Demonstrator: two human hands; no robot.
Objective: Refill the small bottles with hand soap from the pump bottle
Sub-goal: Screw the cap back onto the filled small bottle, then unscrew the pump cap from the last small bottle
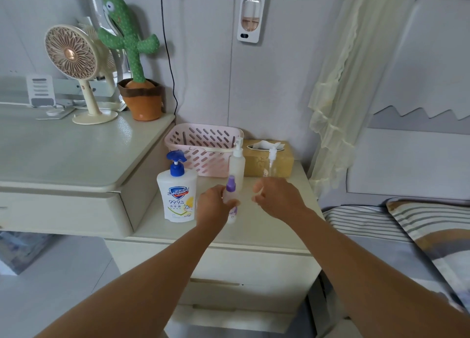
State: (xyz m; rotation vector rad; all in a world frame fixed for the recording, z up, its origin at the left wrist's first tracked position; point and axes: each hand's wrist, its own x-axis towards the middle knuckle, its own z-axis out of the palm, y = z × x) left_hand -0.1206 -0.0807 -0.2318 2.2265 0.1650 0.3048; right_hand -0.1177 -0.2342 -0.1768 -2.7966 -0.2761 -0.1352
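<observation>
Gripping the small purple-capped bottle (pixel 231 194) round its body, the left hand (pixel 213 205) keeps it roughly upright at the frame's centre, just right of the blue-topped pump bottle (pixel 176 197) on the tabletop (pixel 254 232). The right hand (pixel 278 197) hovers beside it, fingers loosely curled, with nothing seen in them. Behind, a frosted pump bottle (pixel 237 164) and a clear pump bottle (pixel 271 166) partly block the pink basket (pixel 201 147) and the tissue box (pixel 279 161). In the upper left are a fan (pixel 71 52) and a cactus toy (pixel 132 45).

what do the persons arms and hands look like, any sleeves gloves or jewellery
The left forearm and right forearm are bare to the frame edge, no sleeves in view. The left hand and right hand are ungloved, with no watch, bracelet or ring visible; the fingers are blurred.
</observation>
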